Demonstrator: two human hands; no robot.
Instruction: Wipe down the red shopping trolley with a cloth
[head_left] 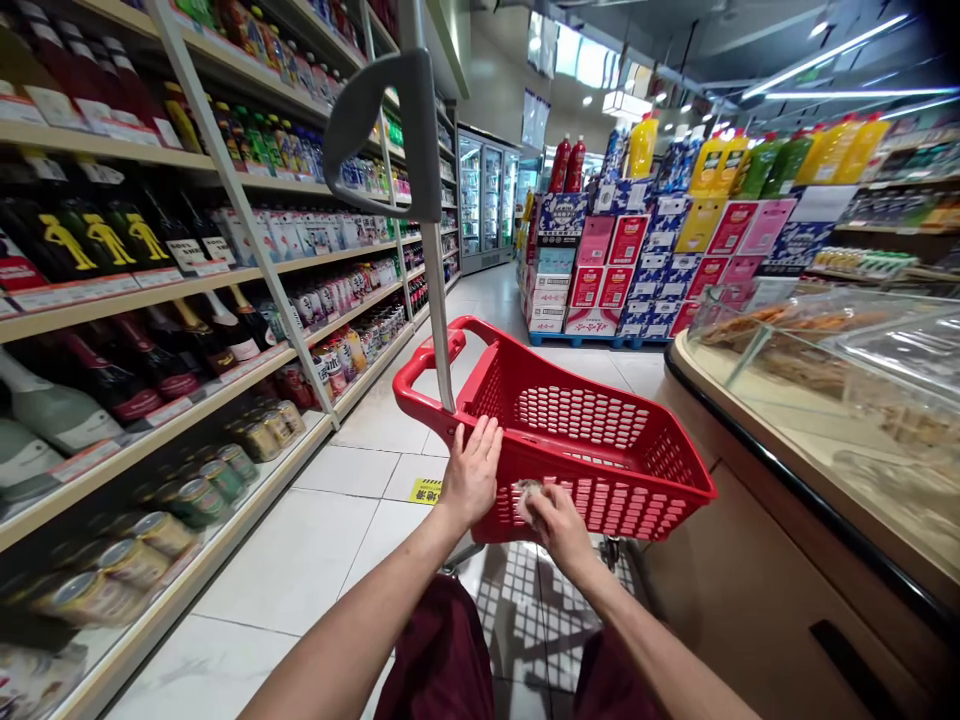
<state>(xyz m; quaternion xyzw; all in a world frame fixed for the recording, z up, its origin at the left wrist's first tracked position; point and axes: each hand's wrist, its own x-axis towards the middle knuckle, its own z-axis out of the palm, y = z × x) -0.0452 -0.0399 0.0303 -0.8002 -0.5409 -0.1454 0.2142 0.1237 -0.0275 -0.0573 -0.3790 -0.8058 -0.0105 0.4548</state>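
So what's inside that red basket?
No goods show inside the red basket, only its perforated walls. Its bottom is hidden by the near wall, where the left hand rests and the right hand presses a pale cloth.

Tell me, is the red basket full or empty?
Empty, as far as it shows: inside the basket only bare red mesh is visible. The right hand presses a pale wad against its outside.
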